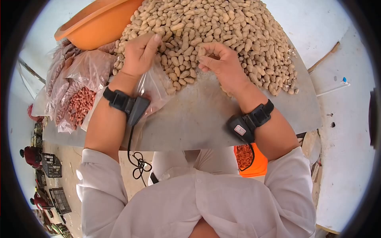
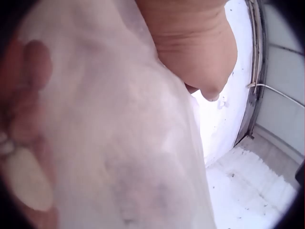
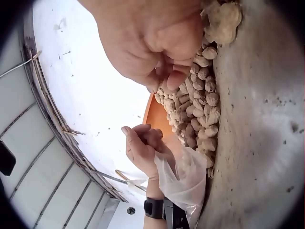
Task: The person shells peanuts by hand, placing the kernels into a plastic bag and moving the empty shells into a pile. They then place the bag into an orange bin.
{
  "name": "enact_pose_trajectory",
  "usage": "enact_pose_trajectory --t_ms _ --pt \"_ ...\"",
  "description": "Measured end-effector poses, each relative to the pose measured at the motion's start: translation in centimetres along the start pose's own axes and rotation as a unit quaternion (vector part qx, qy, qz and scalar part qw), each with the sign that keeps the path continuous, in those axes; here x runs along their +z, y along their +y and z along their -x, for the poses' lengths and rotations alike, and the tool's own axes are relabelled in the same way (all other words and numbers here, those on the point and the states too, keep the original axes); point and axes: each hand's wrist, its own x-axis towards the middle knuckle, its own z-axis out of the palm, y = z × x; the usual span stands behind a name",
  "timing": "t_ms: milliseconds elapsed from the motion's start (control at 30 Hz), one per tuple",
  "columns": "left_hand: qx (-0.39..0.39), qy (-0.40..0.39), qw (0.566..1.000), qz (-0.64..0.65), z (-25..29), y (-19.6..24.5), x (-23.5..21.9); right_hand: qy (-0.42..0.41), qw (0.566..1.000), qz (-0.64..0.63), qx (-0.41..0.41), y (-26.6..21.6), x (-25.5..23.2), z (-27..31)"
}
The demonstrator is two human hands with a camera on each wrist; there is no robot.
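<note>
In the head view my left hand is curled at the left side of a big heap of unshelled peanuts. A clear plastic bag hangs from under its fingers; this bag fills most of the left wrist view. The left hand and the bag also show in the right wrist view. At the heap's front edge, thumb and forefinger of my right hand pinch a peanut, mostly covered by the fingertips. Close above the peanuts is the same right hand in its wrist view.
An orange basin stands tilted at the back left. Plastic bags of red shelled peanuts lie on the metal table at left. Below the table's edge is an orange container with red kernels. Black crates stand on the floor.
</note>
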Motion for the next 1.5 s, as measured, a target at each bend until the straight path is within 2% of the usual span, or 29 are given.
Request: enact_pose_trajectory --t_ms 67,167,267,367,467,667,767,867,967,1067,1267,1367,1500 --pt "-0.029 0.027 0.999 0.001 -0.1 -0.7 0.4 0.001 1.0 0.001 0.001 -0.1 0.1 -0.2" --pt "-0.052 -0.012 0.998 -0.021 0.2 0.2 0.6 0.015 0.999 0.013 -0.036 0.2 -0.3 -0.2" --pt "-0.058 -0.104 0.992 -0.034 -1.0 1.1 0.6 0.014 0.997 0.065 -0.039 0.2 -0.5 -0.4" --pt "-0.058 -0.135 0.988 -0.051 -1.3 0.7 0.7 0.008 0.997 0.07 -0.04 -0.1 -0.3 -0.1" --pt "-0.175 -0.196 0.964 0.044 -2.5 2.4 -0.5 0.008 0.998 0.06 -0.036 -0.3 -0.2 0.0" --pt "-0.207 -0.239 0.947 0.055 -3.2 5.2 -1.4 0.002 0.997 0.05 -0.054 -0.4 -0.2 0.2" --pt "-0.297 -0.157 0.897 0.288 -2.3 8.7 -0.5 -0.003 0.996 0.07 -0.063 -0.4 -0.4 0.1" --pt "-0.318 -0.1 0.911 0.244 -0.9 9.6 1.8 0.008 0.997 0.047 -0.069 -1.4 -0.4 0.4" --pt "-0.279 -0.083 0.942 0.166 0.0 7.9 3.8 0.009 0.997 -0.002 -0.078 -1.8 -0.6 0.6" --pt "-0.303 -0.053 0.915 0.263 0.8 8.1 4.8 -0.025 0.996 -0.027 -0.087 -1.5 -0.6 0.5" --pt "-0.32 -0.017 0.87 0.376 2.0 7.2 5.5 -0.08 0.993 0.005 -0.089 -2.0 0.0 0.8" --pt "-0.265 0.014 0.881 0.392 2.3 7.0 5.8 -0.065 0.993 -0.017 -0.099 -1.9 0.6 1.1" --pt "-0.287 0.04 0.852 0.436 2.7 6.8 6.0 -0.046 0.994 -0.056 -0.079 -1.6 0.8 1.0"
